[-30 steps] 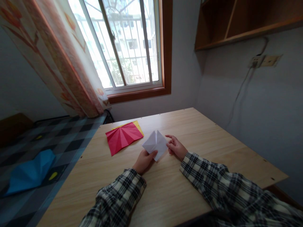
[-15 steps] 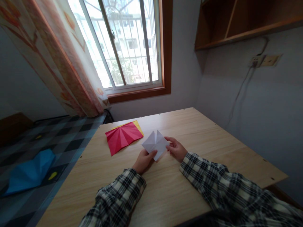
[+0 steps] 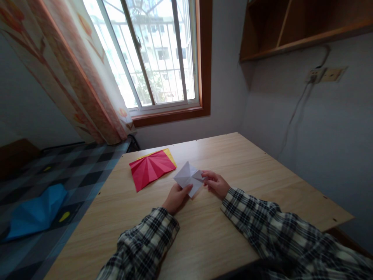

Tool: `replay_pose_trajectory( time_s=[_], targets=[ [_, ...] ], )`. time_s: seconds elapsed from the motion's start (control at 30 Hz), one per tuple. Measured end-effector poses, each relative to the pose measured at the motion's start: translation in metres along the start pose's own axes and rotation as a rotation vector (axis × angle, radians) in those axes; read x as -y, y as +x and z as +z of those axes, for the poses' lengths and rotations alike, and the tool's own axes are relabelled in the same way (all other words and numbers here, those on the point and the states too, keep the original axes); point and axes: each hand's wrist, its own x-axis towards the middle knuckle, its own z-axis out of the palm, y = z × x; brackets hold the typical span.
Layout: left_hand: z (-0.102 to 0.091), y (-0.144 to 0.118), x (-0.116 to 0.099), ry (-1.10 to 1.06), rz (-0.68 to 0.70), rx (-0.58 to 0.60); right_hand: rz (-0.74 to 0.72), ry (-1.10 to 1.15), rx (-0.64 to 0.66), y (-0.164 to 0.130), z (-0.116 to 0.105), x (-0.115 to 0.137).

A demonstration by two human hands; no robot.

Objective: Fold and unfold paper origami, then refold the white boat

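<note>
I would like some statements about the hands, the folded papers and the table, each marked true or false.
1. Both hands hold the white folded paper. True: the left hand grips its near edge and the right hand its right corner.
2. The red pleated paper lies to the right of the white one. False: it lies to its left on the table.
3. A yellow sheet shows from under the red paper. True.
4. The blue paper lies on the table. False: it lies on the chequered cloth beside the table.
5. The sleeves are plain white. False: they are checked.
</note>
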Motion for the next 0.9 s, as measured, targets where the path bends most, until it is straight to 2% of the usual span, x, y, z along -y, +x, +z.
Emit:
replay_pose_trajectory(
  time_s=[0.17, 0.3, 0.5, 0.67, 0.9],
  targets=[
    [0.001, -0.001, -0.003, -0.007, -0.004, -0.012, 0.04, 0.049, 0.053, 0.0, -0.001, 0.002],
    [0.003, -0.001, -0.005, 0.01, -0.006, -0.043, 0.044, 0.052, 0.046, 0.0, 0.0, 0.007],
    [0.006, -0.003, -0.008, -0.064, -0.024, -0.056, -0.035, -0.059, 0.016, -0.001, 0.002, 0.005],
    [0.006, -0.004, -0.011, -0.027, -0.022, -0.06, -0.041, -0.084, 0.023, -0.002, 0.002, 0.003],
    [0.001, -0.001, -0.003, 0.008, -0.011, -0.027, -0.006, -0.047, 0.048, -0.001, 0.001, 0.004]
  ],
)
